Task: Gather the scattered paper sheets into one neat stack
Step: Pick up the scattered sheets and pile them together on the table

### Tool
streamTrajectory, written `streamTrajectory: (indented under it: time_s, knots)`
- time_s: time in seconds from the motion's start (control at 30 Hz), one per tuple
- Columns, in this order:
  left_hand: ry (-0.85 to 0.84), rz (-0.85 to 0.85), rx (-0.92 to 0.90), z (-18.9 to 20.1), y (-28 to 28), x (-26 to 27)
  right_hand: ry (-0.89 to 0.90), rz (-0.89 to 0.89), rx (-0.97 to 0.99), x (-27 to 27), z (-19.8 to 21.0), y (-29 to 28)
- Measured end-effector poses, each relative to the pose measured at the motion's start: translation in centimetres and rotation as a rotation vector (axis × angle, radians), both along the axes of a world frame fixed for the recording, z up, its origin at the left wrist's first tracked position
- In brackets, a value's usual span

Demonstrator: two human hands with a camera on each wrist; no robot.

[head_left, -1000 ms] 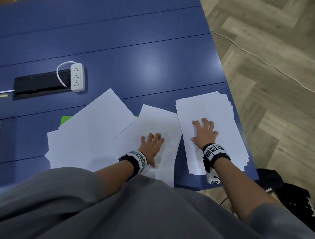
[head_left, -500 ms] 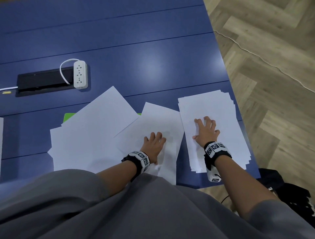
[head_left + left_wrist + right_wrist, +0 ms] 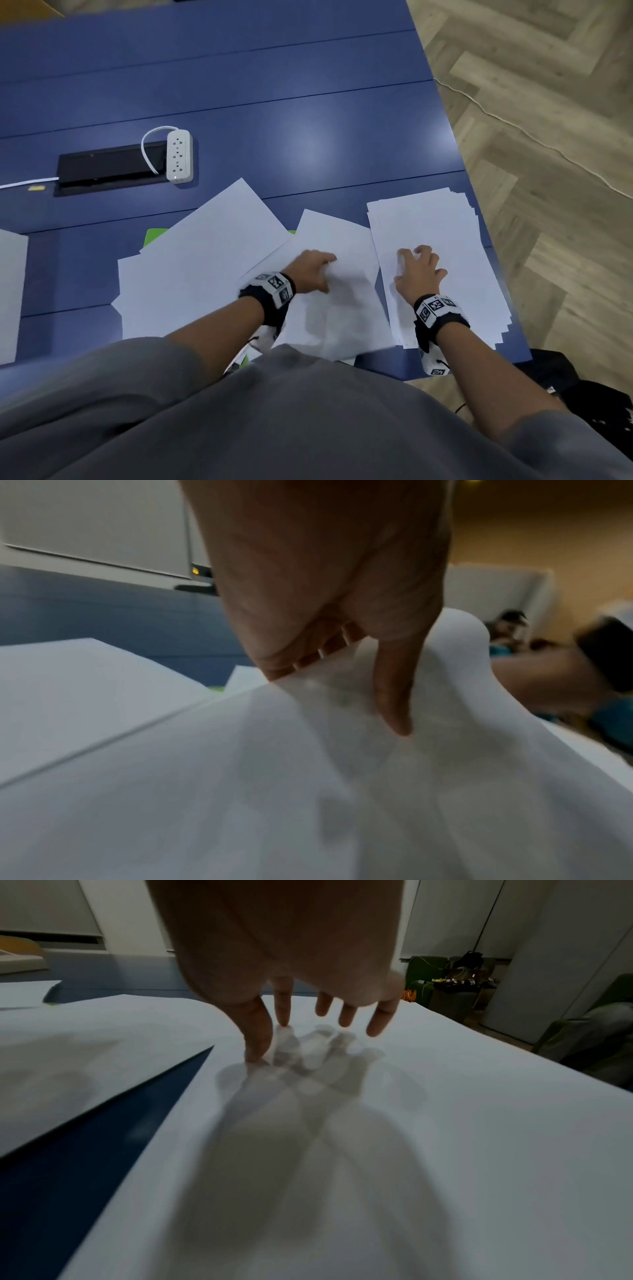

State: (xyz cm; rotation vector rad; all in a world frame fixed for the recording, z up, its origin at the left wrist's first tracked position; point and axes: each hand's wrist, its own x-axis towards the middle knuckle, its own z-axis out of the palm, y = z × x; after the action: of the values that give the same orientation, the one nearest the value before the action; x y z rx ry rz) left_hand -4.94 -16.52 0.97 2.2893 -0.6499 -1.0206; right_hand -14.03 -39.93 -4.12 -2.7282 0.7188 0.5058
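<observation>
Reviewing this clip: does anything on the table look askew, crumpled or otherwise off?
Yes. The middle sheet is buckled into a raised fold under the left hand, which pinches it. The stack under the right hand is fanned, its edges stepped. Loose sheets to the left lie at different angles over something green.

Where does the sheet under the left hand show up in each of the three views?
Head: the sheet lies bottom centre, between the loose pile and the stack.
Left wrist: the sheet fills the lower frame, bunched up under the left hand.
Right wrist: its edge shows at left, across a blue gap.
Shared landmark: the blue table.
</observation>
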Motion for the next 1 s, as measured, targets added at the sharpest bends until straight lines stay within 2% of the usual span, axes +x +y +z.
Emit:
streamTrajectory:
  time_s: [0.1,0.17,0.23,0.3,0.4,0.5,0.6,0.7,0.87,1.0]
  knots:
    - [0.057,0.185,-0.173,2.1,1.4,2.9,-0.189,0.028,0.17,-0.9,-0.6,0.5]
    - [0.143,0.393,-0.285,3.3,2.9,4.5,-0.253,0.064,0.293,-1.7,-1.1,0.9]
    - [0.188,0.642,-0.395,3.8,4.7,5.9,-0.278,0.137,0.333,-2.4,-1.3,1.7]
    - [0.211,0.863,-0.512,4.0,6.3,7.0,-0.243,0.266,0.353,-3.0,-1.0,2.8]
    - [0.217,1.077,-0.593,3.8,8.4,8.1,-0.063,0.514,0.292,-3.4,-0.6,5.2]
    - [0.175,1.23,-0.57,2.7,10.3,8.6,0.052,0.595,0.142,-3.4,-0.4,7.7]
    - [0.104,1.403,-0.508,1.1,12.4,9.2,0.098,0.623,0.091,-3.5,-0.4,9.8]
    - [0.05,1.531,-0.327,0.0,14.8,9.4,0.138,0.678,0.07,-4.3,-0.6,12.0]
    - [-0.041,1.465,-0.076,-1.8,19.7,8.6,0.134,0.783,0.054,-5.7,-1.2,14.4]
    - [-0.032,1.436,0.042,-2.6,22.7,7.1,0.164,0.798,0.014,-6.0,-0.6,14.7]
